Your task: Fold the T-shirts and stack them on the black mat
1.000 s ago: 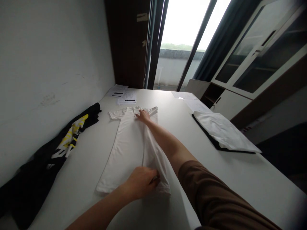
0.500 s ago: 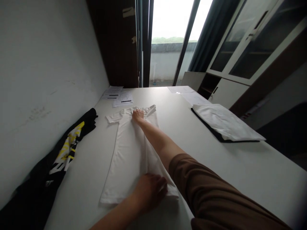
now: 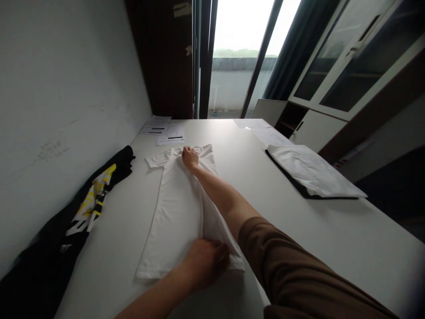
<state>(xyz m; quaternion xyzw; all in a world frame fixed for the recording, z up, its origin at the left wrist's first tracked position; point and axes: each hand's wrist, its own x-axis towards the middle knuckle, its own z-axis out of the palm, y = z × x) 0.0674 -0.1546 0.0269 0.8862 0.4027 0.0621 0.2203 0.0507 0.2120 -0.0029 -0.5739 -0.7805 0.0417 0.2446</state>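
A white T-shirt lies lengthwise on the table, its neck at the far end and its hem near me. One short sleeve spreads out to the left, and the right part of the shirt is turned in along a lengthwise crease. My right hand, reaching from the right in a brown sleeve, pinches the fabric by the collar. Down at the hem my left hand has its fingers curled onto the right part of the shirt; its fingertips are partly in shadow.
A black garment with yellow and white print lies along the wall at left. On the right rests a folded white cloth over a black one. Papers lie at the table's far end, with a glass-fronted cabinet beyond.
My right hand has drawn the collar fabric slightly, and the shirt's far right corner lies a bit flatter. Beside my left hand the turned-in fabric stands a little wider. The view has shifted slightly.
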